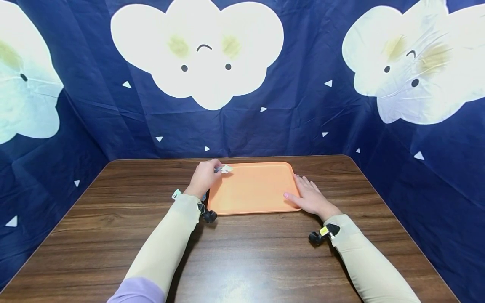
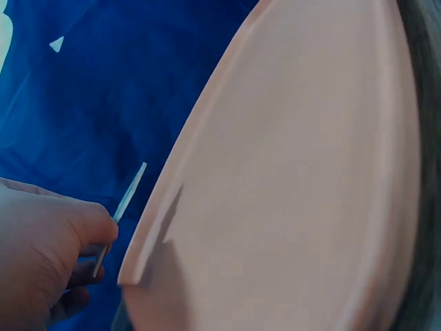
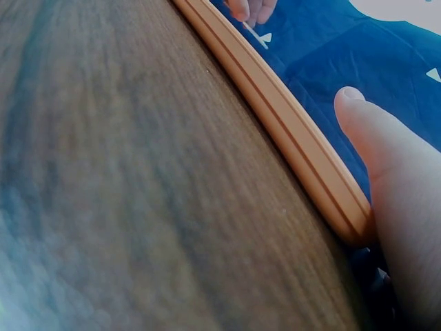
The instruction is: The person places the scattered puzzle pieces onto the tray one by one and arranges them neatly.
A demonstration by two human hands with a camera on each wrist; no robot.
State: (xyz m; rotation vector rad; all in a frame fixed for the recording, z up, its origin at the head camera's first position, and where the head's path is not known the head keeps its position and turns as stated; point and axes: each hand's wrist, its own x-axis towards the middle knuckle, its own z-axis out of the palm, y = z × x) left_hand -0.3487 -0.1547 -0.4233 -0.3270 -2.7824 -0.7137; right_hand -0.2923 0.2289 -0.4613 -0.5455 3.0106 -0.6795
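An orange rectangular tray [image 1: 251, 187] lies on the wooden table. Over its far left corner my left hand [image 1: 206, 174] pinches a small thin, flat piece [image 1: 226, 169], whitish with an irregular outline. Seen edge-on in the left wrist view, the flat piece [image 2: 129, 193] sticks out from between thumb and fingers, above the tray surface. At the tray's right edge rests my right hand [image 1: 308, 195], its fingers stretched out beside the rim and its thumb reaching over it. The right wrist view shows the right thumb [image 3: 386, 145] straight; the other right fingers are hidden there.
The brown wooden table [image 1: 242, 248] surrounds the tray. A dark blue cloth [image 1: 242, 126] with white clouds and small triangles hangs behind the table and at both sides. Each wrist carries a small black camera.
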